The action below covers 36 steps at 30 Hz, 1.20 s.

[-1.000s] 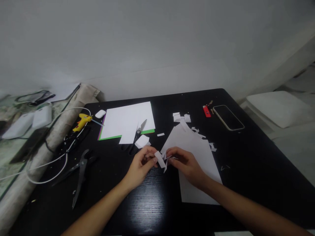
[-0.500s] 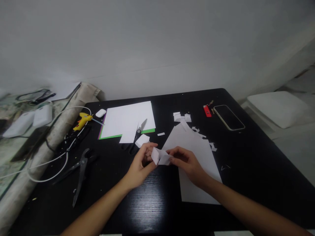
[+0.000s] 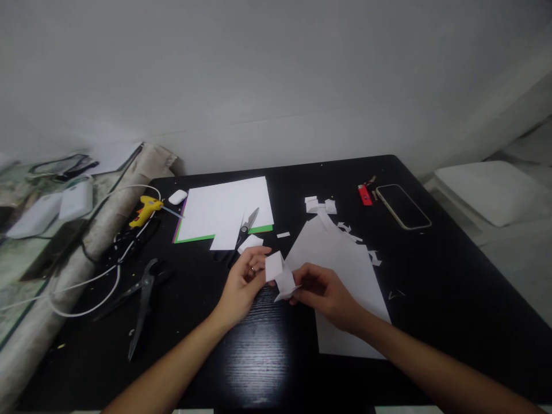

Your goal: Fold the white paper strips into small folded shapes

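Note:
Both hands meet over the black table (image 3: 452,276) at its middle. My left hand (image 3: 242,284) and my right hand (image 3: 324,293) pinch a small folded piece of white paper (image 3: 279,275) between them, held just above the tabletop with its folds standing up. A large white sheet with a cut edge (image 3: 340,270) lies under and beyond my right hand. A small white paper square (image 3: 250,242) lies just past my left hand, beside small scissors (image 3: 244,230).
Stacked white, green and purple sheets (image 3: 224,210) lie at the back. Paper scraps (image 3: 321,205), a red lighter (image 3: 363,194) and a phone (image 3: 403,205) sit back right. On the left are large shears (image 3: 140,299), a yellow glue gun (image 3: 144,210), a white cable (image 3: 86,282) and an earbud case (image 3: 177,197).
The folded paper has been turned and lifted slightly between my fingers, its folds now standing more upright. My left fingers have shifted along it. Nothing else on the table moved.

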Each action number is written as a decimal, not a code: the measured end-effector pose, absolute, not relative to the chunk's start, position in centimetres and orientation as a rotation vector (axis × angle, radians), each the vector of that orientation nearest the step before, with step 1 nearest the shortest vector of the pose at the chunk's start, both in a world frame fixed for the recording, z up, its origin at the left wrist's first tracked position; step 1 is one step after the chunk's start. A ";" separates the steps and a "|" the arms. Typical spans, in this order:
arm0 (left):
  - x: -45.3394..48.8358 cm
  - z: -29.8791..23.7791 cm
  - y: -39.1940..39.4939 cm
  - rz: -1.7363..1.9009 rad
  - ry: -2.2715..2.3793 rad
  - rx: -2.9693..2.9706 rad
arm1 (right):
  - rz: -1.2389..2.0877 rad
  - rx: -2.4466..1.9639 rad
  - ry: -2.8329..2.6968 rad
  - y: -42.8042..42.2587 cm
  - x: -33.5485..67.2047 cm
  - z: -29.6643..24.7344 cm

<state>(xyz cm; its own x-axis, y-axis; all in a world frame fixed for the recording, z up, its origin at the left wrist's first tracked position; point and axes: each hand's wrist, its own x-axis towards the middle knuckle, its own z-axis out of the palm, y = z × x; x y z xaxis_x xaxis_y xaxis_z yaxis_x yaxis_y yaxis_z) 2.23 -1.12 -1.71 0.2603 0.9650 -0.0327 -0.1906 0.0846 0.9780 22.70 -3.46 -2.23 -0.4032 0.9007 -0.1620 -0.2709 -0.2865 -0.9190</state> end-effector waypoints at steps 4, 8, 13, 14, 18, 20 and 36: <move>2.5 -1.8 -1.1 1.076 0.949 1.099 | 1.811 -0.909 -1.159 -3.5 23.0 -2.1; 2.7 -1.9 -1.3 1.096 0.980 1.111 | 1.757 -0.939 -1.197 -3.0 23.3 -2.2; 2.8 -1.9 -1.5 1.110 0.998 1.170 | 1.705 -1.140 -1.174 -2.9 22.7 -2.1; 2.9 -1.9 -1.6 1.115 1.001 1.174 | 1.712 -1.145 -1.157 -2.9 22.6 -2.1; 2.8 -1.9 -1.5 1.113 1.023 1.176 | 1.778 -1.138 -1.129 -3.1 22.5 -2.3; 2.9 -1.9 -1.4 1.103 1.029 1.170 | 1.800 -1.139 -1.177 -3.1 22.6 -2.3; 2.8 -1.9 -1.1 1.042 0.958 1.074 | 1.805 -1.085 -1.248 -3.3 22.5 -2.4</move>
<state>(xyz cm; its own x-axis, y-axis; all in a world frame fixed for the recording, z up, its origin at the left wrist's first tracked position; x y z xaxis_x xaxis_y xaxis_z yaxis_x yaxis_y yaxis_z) 2.80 -1.08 -1.87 0.2355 0.9667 -0.1006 -0.1822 0.1456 0.9724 22.48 -3.28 -2.39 -0.4219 0.8709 -0.2522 -0.0714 -0.3093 -0.9483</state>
